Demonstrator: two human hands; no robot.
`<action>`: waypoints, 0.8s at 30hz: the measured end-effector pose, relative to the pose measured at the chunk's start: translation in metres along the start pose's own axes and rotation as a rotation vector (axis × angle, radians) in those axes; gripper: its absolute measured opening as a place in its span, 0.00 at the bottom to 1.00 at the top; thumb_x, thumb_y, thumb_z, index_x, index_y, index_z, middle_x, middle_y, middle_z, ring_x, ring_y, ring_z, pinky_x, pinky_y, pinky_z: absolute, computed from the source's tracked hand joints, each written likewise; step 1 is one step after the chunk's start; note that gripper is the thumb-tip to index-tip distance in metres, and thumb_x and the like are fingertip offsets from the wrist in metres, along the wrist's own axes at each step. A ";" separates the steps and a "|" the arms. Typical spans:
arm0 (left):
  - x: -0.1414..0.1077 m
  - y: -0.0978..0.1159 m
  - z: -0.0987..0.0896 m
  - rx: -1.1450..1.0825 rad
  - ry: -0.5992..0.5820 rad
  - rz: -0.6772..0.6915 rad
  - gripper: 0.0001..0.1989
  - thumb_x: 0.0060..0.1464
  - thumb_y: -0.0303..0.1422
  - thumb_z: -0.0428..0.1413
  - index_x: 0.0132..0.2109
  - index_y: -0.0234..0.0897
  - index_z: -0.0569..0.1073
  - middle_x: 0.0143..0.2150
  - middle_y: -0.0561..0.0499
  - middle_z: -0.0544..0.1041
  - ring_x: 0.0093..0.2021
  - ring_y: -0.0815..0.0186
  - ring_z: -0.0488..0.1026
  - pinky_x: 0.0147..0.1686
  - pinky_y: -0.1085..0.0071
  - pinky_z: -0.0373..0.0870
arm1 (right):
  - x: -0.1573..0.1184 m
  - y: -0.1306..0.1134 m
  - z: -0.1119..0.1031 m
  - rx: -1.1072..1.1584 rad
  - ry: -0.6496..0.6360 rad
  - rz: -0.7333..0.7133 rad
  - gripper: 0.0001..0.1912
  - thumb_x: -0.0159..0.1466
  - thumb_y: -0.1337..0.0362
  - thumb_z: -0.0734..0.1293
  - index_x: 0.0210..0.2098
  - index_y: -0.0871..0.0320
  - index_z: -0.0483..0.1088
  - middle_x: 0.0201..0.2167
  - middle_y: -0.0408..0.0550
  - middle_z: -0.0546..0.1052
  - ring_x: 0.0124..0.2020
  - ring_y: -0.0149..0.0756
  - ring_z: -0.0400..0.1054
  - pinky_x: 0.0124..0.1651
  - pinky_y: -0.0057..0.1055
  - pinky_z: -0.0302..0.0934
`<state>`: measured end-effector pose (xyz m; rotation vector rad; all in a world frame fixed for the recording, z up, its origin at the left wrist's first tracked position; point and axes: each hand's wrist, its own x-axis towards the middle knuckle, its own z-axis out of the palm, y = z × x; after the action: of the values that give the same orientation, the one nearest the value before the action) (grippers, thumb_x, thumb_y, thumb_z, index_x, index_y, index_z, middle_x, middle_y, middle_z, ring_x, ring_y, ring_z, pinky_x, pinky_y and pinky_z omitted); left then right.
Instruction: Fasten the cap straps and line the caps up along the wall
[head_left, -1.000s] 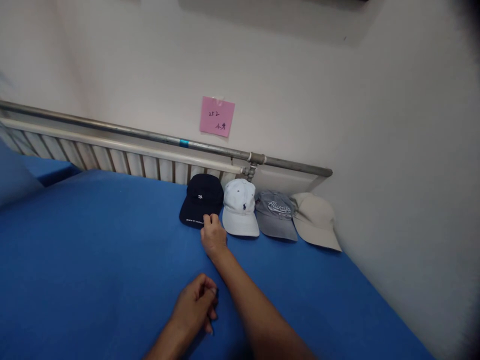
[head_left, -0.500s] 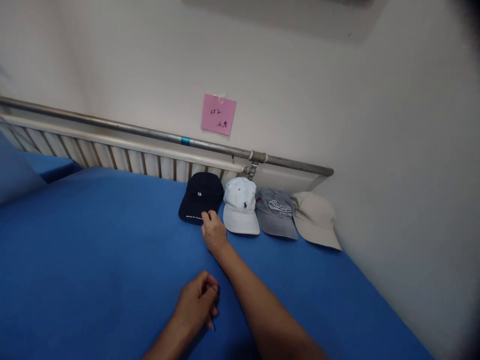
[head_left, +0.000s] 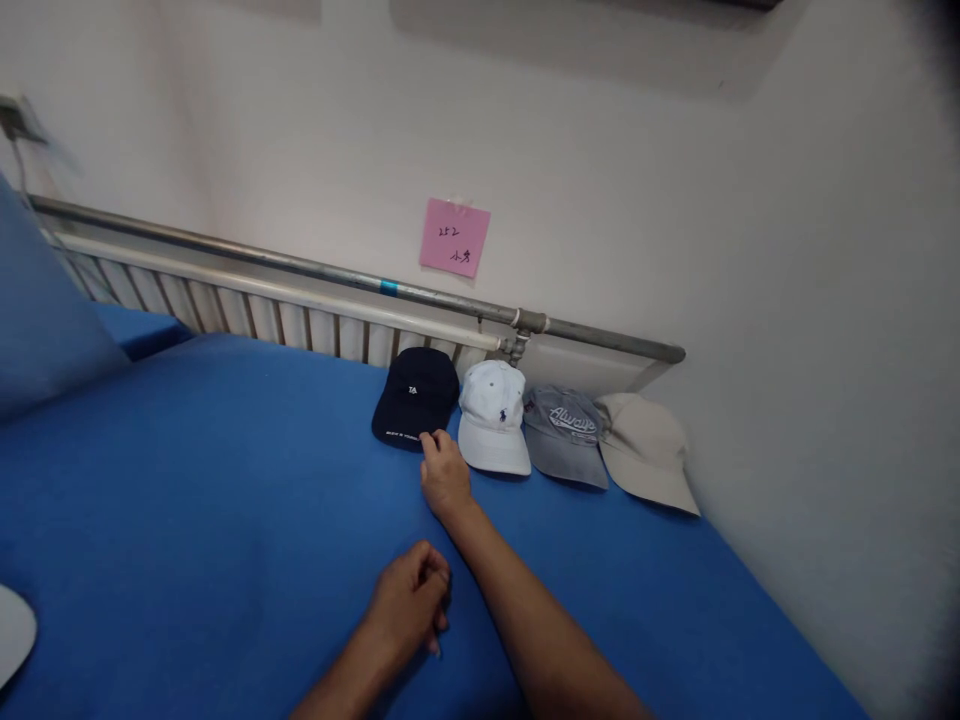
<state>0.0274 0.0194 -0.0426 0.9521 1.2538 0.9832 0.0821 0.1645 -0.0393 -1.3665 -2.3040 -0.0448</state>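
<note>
My right hand (head_left: 445, 474) reaches to the front right edge of a black baseball cap (head_left: 421, 385), its fingers closed on the brim. The cap has small white letters on its front and along the brim. Nearer to me, my left hand (head_left: 414, 598) hovers or rests over the blue sheet with its fingers curled in; nothing shows in it. To the right of the black cap stand a white cap (head_left: 491, 400) with a small dark emblem, a grey cap (head_left: 562, 425) with white lettering and a beige cap (head_left: 645, 450). All brims point toward me.
The blue sheet (head_left: 187, 500) spreads under the caps. Behind run a white radiator (head_left: 315, 325) and a metal pipe (head_left: 300, 266) along the wall. A pink note (head_left: 454, 240) hangs above. A white rounded edge (head_left: 13, 635) shows at lower left.
The view has shifted slightly left, so the scene sits further right and the white edge appears at lower left. My right hand stays at the black cap's brim; my left hand keeps its curled pose.
</note>
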 end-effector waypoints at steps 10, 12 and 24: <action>-0.005 0.012 -0.004 -0.061 0.075 0.053 0.05 0.52 0.27 0.50 0.28 0.36 0.64 0.17 0.58 0.66 0.13 0.73 0.64 0.10 0.80 0.60 | -0.097 0.011 -0.043 0.098 0.050 -0.035 0.12 0.57 0.76 0.57 0.34 0.58 0.69 0.35 0.51 0.73 0.38 0.39 0.67 0.43 0.34 0.63; -0.009 0.018 -0.008 -0.076 0.134 0.070 0.07 0.52 0.24 0.51 0.27 0.35 0.65 0.15 0.59 0.65 0.12 0.75 0.61 0.10 0.81 0.59 | -0.109 0.009 -0.052 0.158 0.039 -0.071 0.11 0.57 0.75 0.57 0.32 0.59 0.69 0.34 0.53 0.74 0.37 0.41 0.66 0.43 0.37 0.63; -0.117 -0.001 -0.098 -0.609 0.834 0.301 0.09 0.55 0.22 0.53 0.43 0.34 0.66 0.35 0.50 0.74 0.31 0.71 0.75 0.33 0.73 0.75 | -0.135 0.006 -0.067 0.305 -0.014 -0.157 0.12 0.61 0.67 0.56 0.32 0.58 0.71 0.32 0.52 0.76 0.35 0.42 0.69 0.41 0.40 0.64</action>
<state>-0.0771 -0.0895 -0.0163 0.2269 1.3435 1.9868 0.1658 0.0388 -0.0344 -1.0362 -2.3098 0.2570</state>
